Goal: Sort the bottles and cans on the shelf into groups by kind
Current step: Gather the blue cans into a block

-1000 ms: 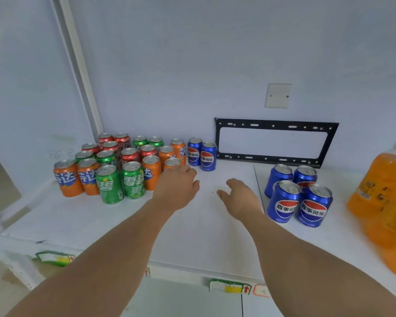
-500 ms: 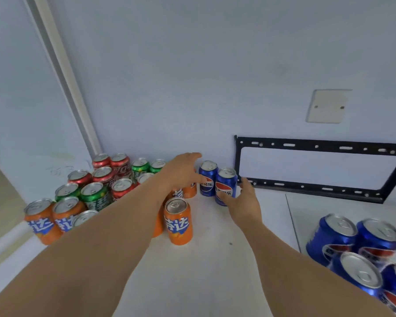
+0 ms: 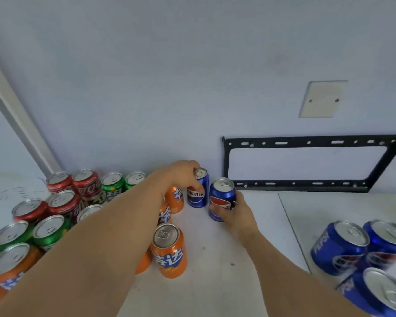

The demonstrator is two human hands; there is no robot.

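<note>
Two blue Pepsi cans stand upright near the back wall. My left hand (image 3: pixel 183 177) grips the rear blue can (image 3: pixel 198 195) from its left side, thumb across the label. My right hand (image 3: pixel 234 213) wraps round the front blue can (image 3: pixel 222 195) from the right. Orange Fanta cans (image 3: pixel 169 250) stand just left of them, partly hidden by my left forearm. Red cola cans (image 3: pixel 85 181) and green Sprite cans (image 3: pixel 49 232) crowd the left side. A group of blue Pepsi cans (image 3: pixel 343 245) stands at the lower right.
The white shelf (image 3: pixel 215 282) meets the pale wall behind. A black metal bracket (image 3: pixel 306 165) is fixed to the wall right of the held cans. A blank white wall plate (image 3: pixel 324 99) sits above it. A seam (image 3: pixel 293 229) splits the shelf surface.
Both hands reached back over the shelf to the two blue cans by the wall and closed round them. The camera moved in closer.
</note>
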